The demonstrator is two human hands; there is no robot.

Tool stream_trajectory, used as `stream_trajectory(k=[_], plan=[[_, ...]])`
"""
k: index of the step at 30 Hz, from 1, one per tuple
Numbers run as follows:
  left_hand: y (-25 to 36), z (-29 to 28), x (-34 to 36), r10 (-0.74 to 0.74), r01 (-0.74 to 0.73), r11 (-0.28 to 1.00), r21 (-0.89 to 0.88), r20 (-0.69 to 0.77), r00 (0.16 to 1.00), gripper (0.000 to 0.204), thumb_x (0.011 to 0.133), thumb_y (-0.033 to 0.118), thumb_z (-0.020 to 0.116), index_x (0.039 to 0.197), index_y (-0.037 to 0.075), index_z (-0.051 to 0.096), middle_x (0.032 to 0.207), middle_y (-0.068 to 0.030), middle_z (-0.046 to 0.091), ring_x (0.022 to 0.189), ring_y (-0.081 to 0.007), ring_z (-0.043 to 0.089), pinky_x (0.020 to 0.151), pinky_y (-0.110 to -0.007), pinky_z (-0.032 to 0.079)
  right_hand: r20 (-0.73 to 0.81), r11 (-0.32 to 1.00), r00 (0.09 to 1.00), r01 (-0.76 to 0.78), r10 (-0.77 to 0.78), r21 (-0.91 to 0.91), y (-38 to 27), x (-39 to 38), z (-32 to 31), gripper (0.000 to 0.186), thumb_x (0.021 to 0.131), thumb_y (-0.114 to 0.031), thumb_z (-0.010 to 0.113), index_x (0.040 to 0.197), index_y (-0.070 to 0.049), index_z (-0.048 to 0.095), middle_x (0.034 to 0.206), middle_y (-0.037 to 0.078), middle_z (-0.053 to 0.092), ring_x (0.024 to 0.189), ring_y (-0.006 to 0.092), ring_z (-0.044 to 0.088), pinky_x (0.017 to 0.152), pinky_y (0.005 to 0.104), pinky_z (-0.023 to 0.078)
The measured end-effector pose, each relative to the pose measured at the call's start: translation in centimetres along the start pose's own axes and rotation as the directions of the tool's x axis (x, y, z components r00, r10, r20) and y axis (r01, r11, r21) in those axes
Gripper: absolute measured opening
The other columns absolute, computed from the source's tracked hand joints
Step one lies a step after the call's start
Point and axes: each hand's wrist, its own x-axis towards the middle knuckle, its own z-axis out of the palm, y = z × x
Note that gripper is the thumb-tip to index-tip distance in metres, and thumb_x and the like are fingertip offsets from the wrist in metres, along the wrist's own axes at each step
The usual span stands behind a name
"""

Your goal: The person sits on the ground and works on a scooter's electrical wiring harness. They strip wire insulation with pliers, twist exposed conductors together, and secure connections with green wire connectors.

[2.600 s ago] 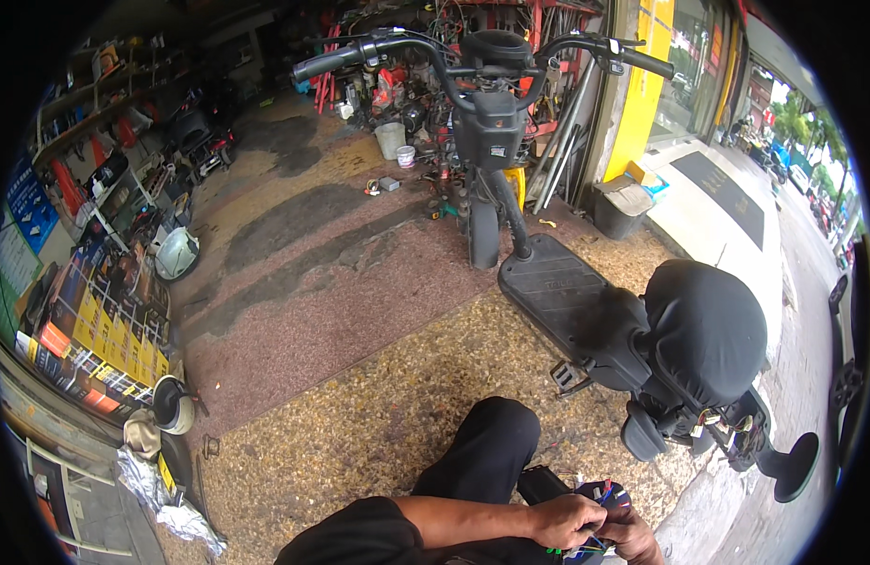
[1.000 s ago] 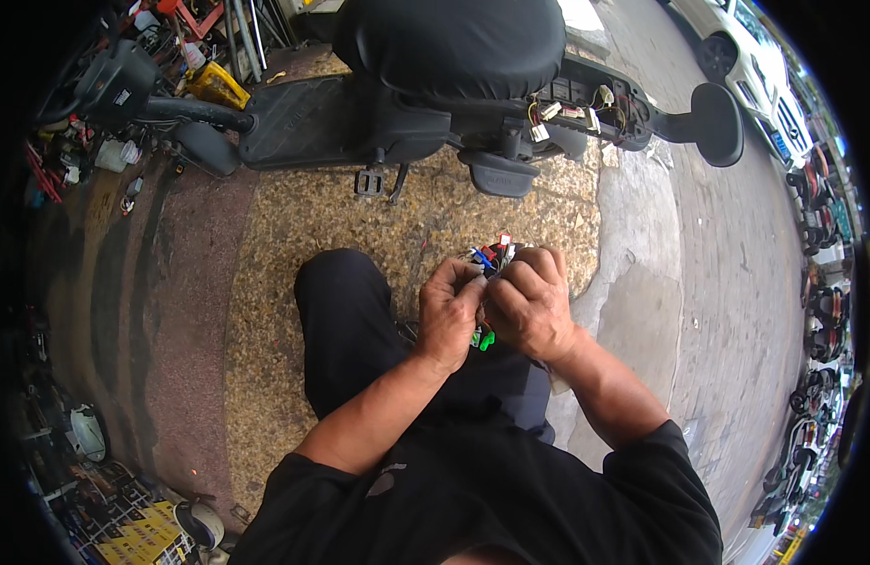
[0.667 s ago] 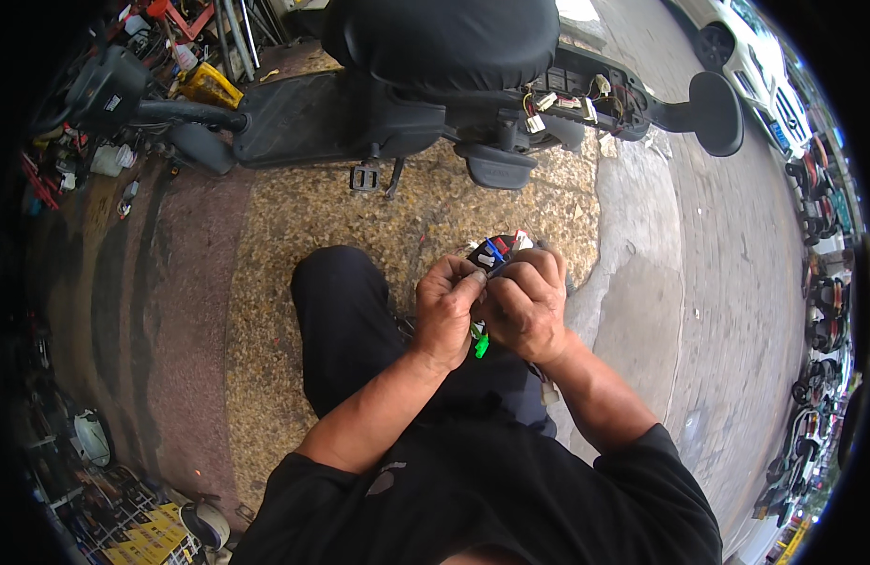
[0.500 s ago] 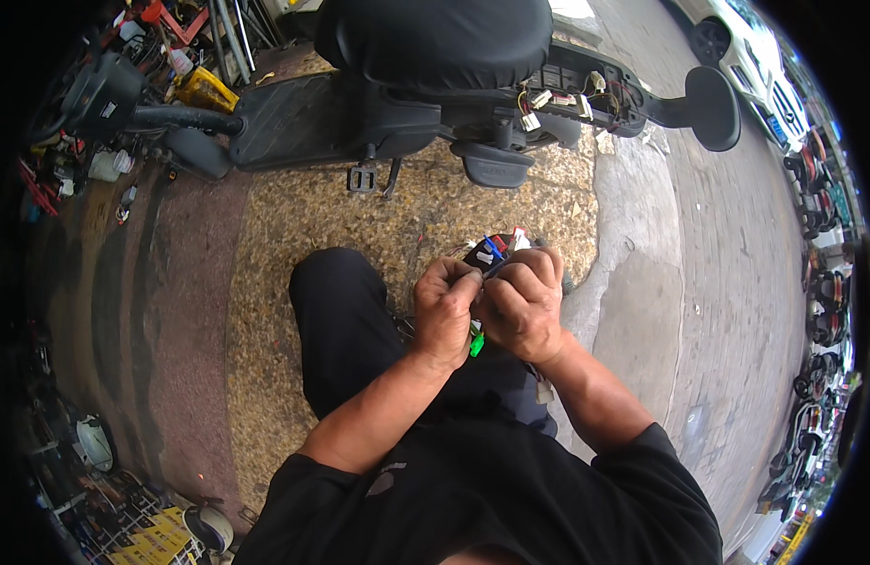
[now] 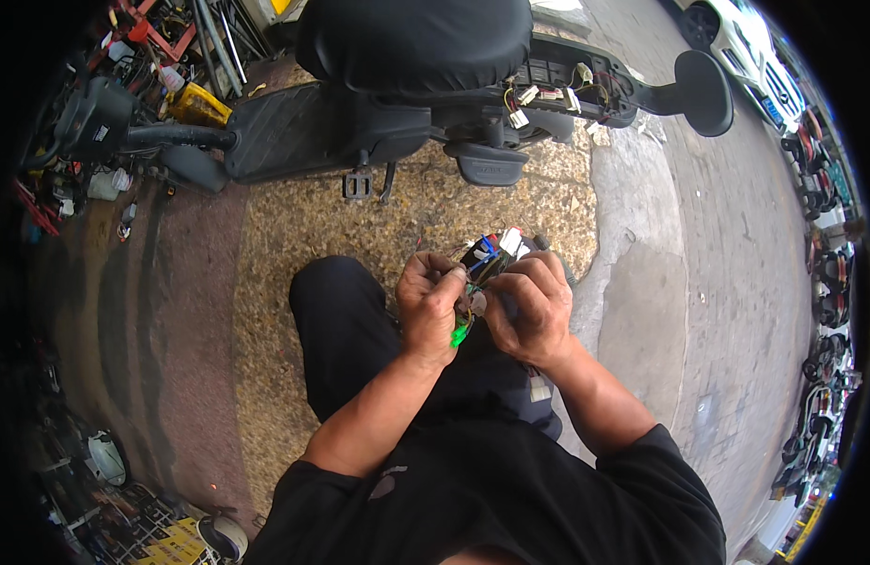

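Over my lap, my left hand [image 5: 429, 303] is closed, its thumb and forefinger pinching thin wires of a harness. My right hand [image 5: 533, 303] is a little way to the right, fingers curled in a pinch at the same wires [image 5: 478, 281]; what exactly sits in its fingertips is hidden. A bright green connector [image 5: 459, 334] hangs below my left fingers. Just beyond the hands are white connectors [image 5: 510, 242], a blue connector [image 5: 488, 249] and part of a dark case. Another pale connector [image 5: 539, 388] dangles by my right thigh.
Ahead stands an electric scooter with a black seat [image 5: 416, 42], a pedal [image 5: 357, 185] and an opened rear tray [image 5: 576, 80] with loose wires and connectors. Tools and parts crowd the far left, near a yellow container [image 5: 200, 105]. A white car [image 5: 750, 61] and parked scooters line the right.
My hands have moved slightly apart, showing the wires between them. The green connector has shifted left with my left hand, and more of the white connectors shows.
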Motion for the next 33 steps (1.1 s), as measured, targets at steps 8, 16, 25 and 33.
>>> stream_trajectory(k=[8,16,25,33], plan=[[0.6,0.8,0.1,0.087,-0.088,0.996,0.023,0.040,0.995,0.020,0.087,-0.009,0.059,0.099,0.007,0.053,0.091,-0.0017,0.059,0.077,-0.0076,0.056,0.071,-0.023,0.048,0.106,0.916,0.931,-0.363,0.349,0.170,-1.2,0.2,0.2,0.019,0.074,-0.004,0.076,0.091,-0.003,0.068,0.077,0.011,0.061,0.069,0.0301,0.060,0.064,0.0384,0.049],[0.8,0.6,0.0,0.092,-0.096,0.995,0.040,0.094,0.991,0.020,0.086,-0.008,0.060,0.099,0.006,0.054,0.091,-0.0015,0.059,0.082,-0.0087,0.057,0.077,-0.024,0.049,0.087,0.756,0.846,-0.513,0.527,0.407,-0.9,-0.7,1.7,0.009,0.082,0.000,0.072,0.089,-0.001,0.067,0.078,0.009,0.061,0.072,0.0212,0.062,0.066,0.0328,0.049],[1.7,0.6,0.7,-0.117,0.109,0.993,0.053,0.176,0.977,0.019,0.088,-0.003,0.066,0.098,0.008,0.055,0.086,0.0019,0.057,0.072,-0.0061,0.055,0.065,-0.021,0.047,0.090,0.836,0.906,-0.417,0.414,0.357,-0.2,0.2,0.3,0.009,0.080,0.004,0.068,0.082,-0.003,0.062,0.077,0.008,0.059,0.070,0.0211,0.059,0.066,0.0332,0.047],[0.9,1.5,-0.5,0.326,-0.378,0.864,0.333,0.204,0.923,0.010,0.092,-0.001,0.068,0.091,0.004,0.060,0.079,0.0040,0.059,0.068,-0.0020,0.051,0.060,-0.019,0.043,0.031,0.896,0.952,-0.298,0.305,0.328,0.1,1.1,0.1,0.011,0.078,0.007,0.067,0.081,-0.002,0.062,0.077,0.010,0.059,0.068,0.0251,0.059,0.062,0.0344,0.047]])
